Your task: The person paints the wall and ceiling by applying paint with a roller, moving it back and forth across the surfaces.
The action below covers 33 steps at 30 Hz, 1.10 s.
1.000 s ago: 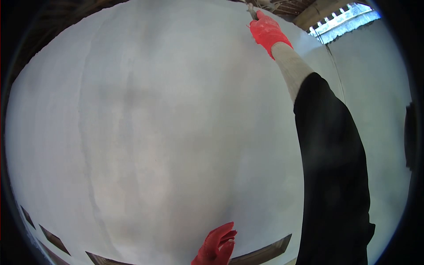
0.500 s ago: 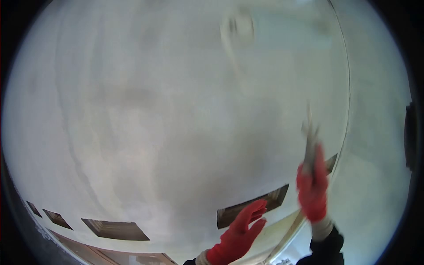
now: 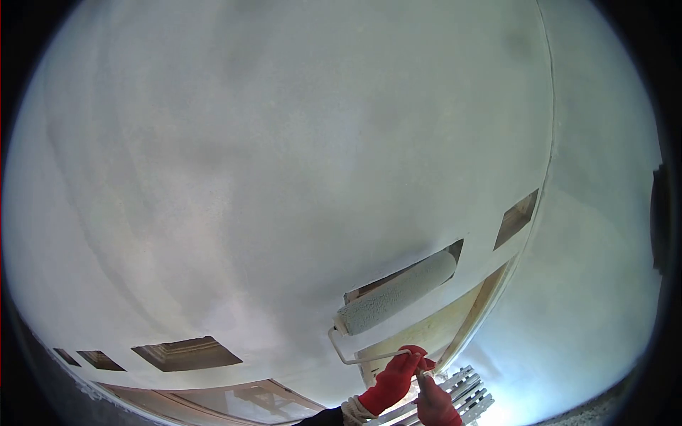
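Note:
A paint roller with a thick pale grey sleeve [image 3: 398, 295] is held at a slant against or close to the pale wall, in front of a rectangular opening. Its bent white wire frame [image 3: 369, 360] runs down to my hands. My left hand [image 3: 391, 383], in a red glove, is closed around the end of the wire. Just below and to the right, my right hand [image 3: 435, 406], also red-gloved, is closed on the grey handle [image 3: 423, 385]. Part of the grip is hidden behind the gloves.
Several rectangular openings, such as a left one [image 3: 187, 353] and a right one [image 3: 517, 219], cut the pale wall [image 3: 284, 177]. A doorway [image 3: 426, 330] shows below the roller. White slats [image 3: 472, 394] lie at lower right.
The roller has come down from the top of the view to the wall opening. My right hand has dropped and moved left; my left hand, open before, now grips the roller's wire.

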Available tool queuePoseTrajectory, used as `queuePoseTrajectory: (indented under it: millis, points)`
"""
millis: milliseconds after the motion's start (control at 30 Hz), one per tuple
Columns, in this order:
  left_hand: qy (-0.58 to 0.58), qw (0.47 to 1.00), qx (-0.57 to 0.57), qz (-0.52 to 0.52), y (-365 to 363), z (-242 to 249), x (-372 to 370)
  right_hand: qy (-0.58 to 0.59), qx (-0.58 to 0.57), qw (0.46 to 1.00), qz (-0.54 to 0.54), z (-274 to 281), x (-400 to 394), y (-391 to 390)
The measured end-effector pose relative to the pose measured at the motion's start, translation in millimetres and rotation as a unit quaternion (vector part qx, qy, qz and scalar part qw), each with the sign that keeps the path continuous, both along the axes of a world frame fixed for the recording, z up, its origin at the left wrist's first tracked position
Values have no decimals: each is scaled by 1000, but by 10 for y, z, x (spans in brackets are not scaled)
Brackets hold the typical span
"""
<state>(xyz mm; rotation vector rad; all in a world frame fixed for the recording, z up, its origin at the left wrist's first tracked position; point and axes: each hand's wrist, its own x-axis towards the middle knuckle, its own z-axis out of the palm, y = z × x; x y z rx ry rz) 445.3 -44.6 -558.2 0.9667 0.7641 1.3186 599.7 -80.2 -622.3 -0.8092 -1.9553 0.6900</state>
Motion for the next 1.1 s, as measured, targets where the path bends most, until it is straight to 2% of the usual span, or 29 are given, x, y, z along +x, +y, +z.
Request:
queuePoseTrajectory:
  millis: [67, 200, 267, 333, 400, 467, 667, 700, 767, 867, 900, 933, 967, 1067, 1100]
  points:
    - [-51, 998, -39, -10, 21, -117, -42, 20, -35, 999, -1, -73, -64, -24]
    - [-80, 997, -23, -5, 106, -261, -170, 27, -19, 999, -27, -129, -264, -1]
    - [-94, 996, -7, -2, 135, -261, -269, 34, 65, 994, -80, -250, -404, 78]
    - [-100, 995, -11, 6, 110, -275, -307, 35, 47, 994, -91, -258, -479, 5]
    - [-122, 992, -2, 19, 124, -307, -291, 16, -72, 997, -30, -88, -457, -91]
    - [-131, 991, 0, 32, 91, -249, -244, 4, -46, 998, -41, -23, -459, -103]
    - [-143, 986, 30, 85, 136, 133, -220, 13, -58, 997, -50, 154, -521, -4]
    - [-131, 987, 39, 83, 167, 184, -224, 8, 0, 998, -68, 189, -521, 12]
    - [-109, 989, 39, 91, 203, 279, -210, -25, 5, 996, -80, 381, -515, -14]
    - [-140, 984, 58, 89, 277, 196, -215, -33, 42, 998, -45, 343, -474, 117]
    - [-136, 984, 71, 89, 310, 234, -209, -65, 8, 996, -53, 404, -444, 108]
    - [-100, 990, 39, 96, 306, 345, -209, -96, -26, 993, -64, 464, -447, 120]
    - [-64, 993, 6, 103, 292, 516, -211, -55, 39, 997, -46, 544, -466, 162]
    - [-7, 986, 71, 150, 165, 1077, -176, -21, 87, 995, -51, 876, -582, 221]
    - [17, 983, 118, 137, 109, 1210, -213, -19, 96, 994, -53, 955, -605, 273]
